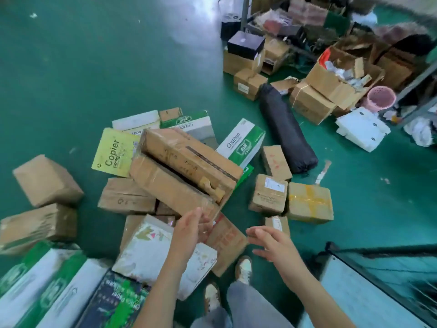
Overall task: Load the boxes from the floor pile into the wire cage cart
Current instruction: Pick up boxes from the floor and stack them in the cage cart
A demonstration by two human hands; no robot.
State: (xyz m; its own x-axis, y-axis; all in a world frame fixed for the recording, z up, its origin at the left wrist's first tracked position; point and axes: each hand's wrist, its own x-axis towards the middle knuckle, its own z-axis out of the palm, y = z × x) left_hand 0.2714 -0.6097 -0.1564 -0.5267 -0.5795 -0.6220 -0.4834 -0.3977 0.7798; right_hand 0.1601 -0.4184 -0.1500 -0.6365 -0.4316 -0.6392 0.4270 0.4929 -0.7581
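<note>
Green floor (94, 67) bears a pile of taped brown boxes (186, 166); both hands (191, 229) (272, 245) hang released, gripping nothing.

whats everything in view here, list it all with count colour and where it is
large box: one, brown, tilted on top of the pile
copier box: one, yellow, behind it to the left
green-and-white boxes: several, in the pile and at lower left
small boxes: several, brown, on the floor around the pile
bag: one, black, long, lying right of the pile
black box: one, black, on a stack at the back
open box: one, brown, full of scraps, back right
basket: one, pink, beside the open box
cart: one, dark wire, lower right corner
floor: one, green, all around
shoes: two, pale, bottom centre
left hand: open, fingers by the large box's near end
right hand: open, holding nothing
</note>
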